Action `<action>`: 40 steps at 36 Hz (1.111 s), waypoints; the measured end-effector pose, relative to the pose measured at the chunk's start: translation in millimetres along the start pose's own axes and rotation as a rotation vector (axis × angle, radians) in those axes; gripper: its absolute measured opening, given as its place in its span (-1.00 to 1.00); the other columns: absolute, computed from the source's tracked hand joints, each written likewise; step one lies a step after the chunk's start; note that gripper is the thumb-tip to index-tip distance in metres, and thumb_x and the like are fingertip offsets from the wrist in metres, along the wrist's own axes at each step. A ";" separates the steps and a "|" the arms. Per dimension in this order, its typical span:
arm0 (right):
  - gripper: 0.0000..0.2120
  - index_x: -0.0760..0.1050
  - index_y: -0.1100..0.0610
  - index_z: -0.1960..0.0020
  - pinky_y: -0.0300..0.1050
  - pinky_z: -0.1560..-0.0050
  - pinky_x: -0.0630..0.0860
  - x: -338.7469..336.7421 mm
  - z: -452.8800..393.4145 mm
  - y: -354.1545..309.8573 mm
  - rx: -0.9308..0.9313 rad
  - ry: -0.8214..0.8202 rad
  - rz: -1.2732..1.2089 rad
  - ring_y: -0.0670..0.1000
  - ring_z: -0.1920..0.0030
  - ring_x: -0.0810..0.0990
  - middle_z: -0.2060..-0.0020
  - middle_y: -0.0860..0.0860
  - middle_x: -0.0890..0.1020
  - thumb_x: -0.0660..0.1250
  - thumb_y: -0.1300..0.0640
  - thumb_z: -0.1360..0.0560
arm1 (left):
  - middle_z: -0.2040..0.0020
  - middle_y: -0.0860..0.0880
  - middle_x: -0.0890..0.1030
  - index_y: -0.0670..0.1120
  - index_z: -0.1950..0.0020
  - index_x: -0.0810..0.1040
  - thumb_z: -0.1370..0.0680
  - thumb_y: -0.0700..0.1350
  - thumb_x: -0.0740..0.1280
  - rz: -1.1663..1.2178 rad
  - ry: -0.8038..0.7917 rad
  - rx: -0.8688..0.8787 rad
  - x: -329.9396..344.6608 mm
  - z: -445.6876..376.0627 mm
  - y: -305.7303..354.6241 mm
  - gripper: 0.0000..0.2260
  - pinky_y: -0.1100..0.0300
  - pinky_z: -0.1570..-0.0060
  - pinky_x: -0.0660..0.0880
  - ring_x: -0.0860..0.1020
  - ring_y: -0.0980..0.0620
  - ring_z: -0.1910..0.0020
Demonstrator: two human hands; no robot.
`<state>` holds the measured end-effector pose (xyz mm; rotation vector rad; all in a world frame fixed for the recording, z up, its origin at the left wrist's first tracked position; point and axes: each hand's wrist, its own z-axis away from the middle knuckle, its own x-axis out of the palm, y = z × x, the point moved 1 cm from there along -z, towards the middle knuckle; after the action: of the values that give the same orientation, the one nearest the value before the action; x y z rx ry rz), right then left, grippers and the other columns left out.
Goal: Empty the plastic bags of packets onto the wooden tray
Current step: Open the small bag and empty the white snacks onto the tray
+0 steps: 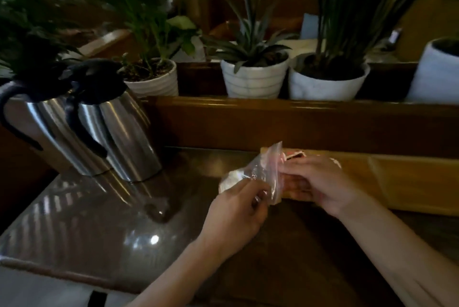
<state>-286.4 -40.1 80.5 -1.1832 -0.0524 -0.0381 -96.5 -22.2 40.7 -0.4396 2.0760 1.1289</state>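
Observation:
A clear plastic bag (258, 170) with a pink zip strip hangs between my hands, just above the left end of the wooden tray (409, 182). White packets bunch in its lower left end. My left hand (238, 212) pinches the bag's near edge. My right hand (320, 182) grips the bag's mouth over the tray, fingers partly inside it. A few packets (295, 155) lie in the tray behind my right hand, mostly hidden.
Two steel jugs (119, 128) with black handles stand at the left on the glossy dark table (111, 227). A wooden ledge (298, 120) runs behind the tray, with potted plants in white pots (253, 80) on the far side.

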 end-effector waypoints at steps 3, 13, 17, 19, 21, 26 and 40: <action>-0.88 0.69 0.16 0.15 -0.19 0.44 0.55 -13.3 16.6 15.5 0.012 0.035 -0.026 -0.01 0.34 0.69 0.27 0.10 0.72 0.51 0.14 -0.36 | -0.05 0.26 0.55 0.22 -0.17 0.45 -0.52 0.22 0.27 0.004 -0.129 0.061 5.1 7.3 4.6 -0.74 0.35 0.19 0.57 0.56 0.29 0.11; -0.96 0.68 0.08 0.23 -0.24 0.40 0.55 -9.8 46.1 42.6 -0.106 0.064 0.106 0.00 0.31 0.69 0.31 0.09 0.72 0.48 0.14 -0.40 | 0.07 0.18 0.61 0.12 -0.02 0.60 -0.52 0.07 0.39 0.484 -0.216 -0.164 0.2 6.5 9.7 -0.89 0.35 0.16 0.52 0.59 0.17 0.11; -0.93 0.69 0.05 0.23 -0.27 0.37 0.55 1.8 45.6 47.8 -0.117 0.061 0.155 -0.05 0.32 0.69 0.31 0.04 0.72 0.47 0.14 -0.42 | 0.08 0.07 0.64 0.05 -0.04 0.60 -0.47 -0.08 0.49 0.575 -0.244 -0.281 5.9 2.3 15.0 -0.81 0.26 0.10 0.58 0.62 0.16 0.14; -0.92 0.69 0.02 0.22 -0.29 0.37 0.55 3.4 44.3 51.0 -0.115 0.064 0.169 -0.09 0.33 0.68 0.33 0.01 0.72 0.45 0.13 -0.43 | 0.09 0.00 0.66 0.00 -0.05 0.60 -0.45 -0.10 0.51 0.596 -0.243 -0.327 9.7 2.5 15.6 -0.78 0.18 0.08 0.62 0.65 0.12 0.14; -0.94 0.69 0.00 0.22 -0.30 0.36 0.55 3.4 43.0 53.8 -0.101 0.052 0.166 -0.11 0.33 0.67 0.33 -0.01 0.71 0.46 0.10 -0.43 | 0.10 -0.03 0.68 0.00 -0.04 0.60 -0.42 -0.11 0.54 0.624 -0.238 -0.385 12.7 3.2 13.4 -0.76 0.10 0.05 0.65 0.67 0.06 0.13; -0.92 0.69 0.03 0.17 -0.28 0.30 0.54 2.1 40.4 60.5 -0.062 -0.009 0.146 -0.11 0.27 0.68 0.30 -0.01 0.72 0.47 0.03 -0.41 | 0.12 -0.03 0.72 -0.02 -0.01 0.62 -0.39 -0.12 0.56 0.741 -0.310 -0.492 17.2 4.6 5.6 -0.76 0.21 0.19 0.62 0.68 0.07 0.21; -0.72 0.68 0.08 0.13 -0.25 0.27 0.53 -5.4 39.6 66.6 -0.088 -0.134 0.088 -0.06 0.22 0.66 0.28 0.02 0.70 0.45 -0.11 -0.32 | 0.13 -0.04 0.69 -0.14 -0.02 0.65 -0.50 -0.22 0.45 0.883 -0.514 -0.554 13.0 -3.2 -8.6 -0.89 0.23 0.20 0.62 0.67 0.07 0.16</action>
<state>-288.8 21.7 33.5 -1.2739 -0.1172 0.1172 -101.7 -29.1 27.4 0.5531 1.4616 2.0725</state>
